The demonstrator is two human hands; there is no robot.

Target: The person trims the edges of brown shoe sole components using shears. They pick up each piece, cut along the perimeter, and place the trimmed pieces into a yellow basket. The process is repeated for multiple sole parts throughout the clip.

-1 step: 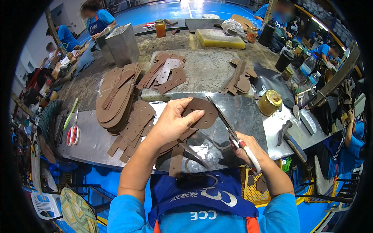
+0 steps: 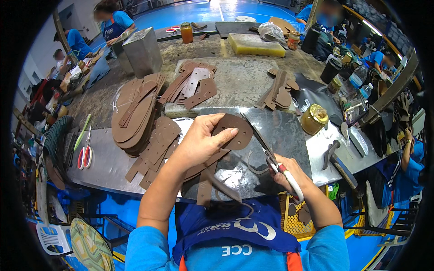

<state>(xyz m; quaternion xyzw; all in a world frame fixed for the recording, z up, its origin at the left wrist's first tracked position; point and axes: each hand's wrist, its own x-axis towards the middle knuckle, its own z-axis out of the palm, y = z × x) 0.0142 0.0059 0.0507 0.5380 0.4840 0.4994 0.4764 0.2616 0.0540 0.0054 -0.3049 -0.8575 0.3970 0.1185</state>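
Observation:
My left hand (image 2: 201, 141) pinches a brown leather piece (image 2: 238, 139) with a rounded edge and small punched holes, thumb on top. In my right hand (image 2: 294, 172) is a pair of scissors (image 2: 285, 171) with red and white handles. Its blades point away from me and lie along the right edge of the leather. Beneath my left wrist, a thin curved offcut strip (image 2: 224, 186) hangs toward the table's front edge, over a flat brown piece (image 2: 205, 189). Several brown straps (image 2: 156, 140) lie in a loose heap left of my left hand.
Stacked brown soles (image 2: 131, 119) stand left; cut pieces (image 2: 199, 83) and straps (image 2: 278, 90) lie on a stone slab (image 2: 230, 88). A glue jar (image 2: 314, 119) and hammer (image 2: 339, 165) are right. Other scissors (image 2: 85, 153) lie left. A metal box (image 2: 143, 52) stands farther back. Co-workers sit around.
The thin offcut strip below my left wrist has shifted slightly, its free end a little lower and to the left. Both hands, the leather piece and the scissors look almost unmoved.

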